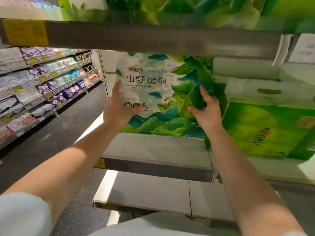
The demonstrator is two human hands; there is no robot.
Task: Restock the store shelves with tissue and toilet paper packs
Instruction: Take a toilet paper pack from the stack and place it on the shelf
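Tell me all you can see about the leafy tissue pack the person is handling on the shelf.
The tissue pack is a soft, glossy plastic bundle, white with green and teal leaves, Chinese lettering and an "8". It stands upright at the shelf end, its printed face outward, beside a green pack. The left hand presses its left edge; the right hand grips its right side.

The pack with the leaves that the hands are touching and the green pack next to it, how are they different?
The leaf pack stands upright with its writing level; the green pack lies turned, its logo sideways. The leaf pack is white with painted leaves; the green pack is nearly all bright green. The left hand and right hand touch only the leaf pack. Both sit on one shelf.
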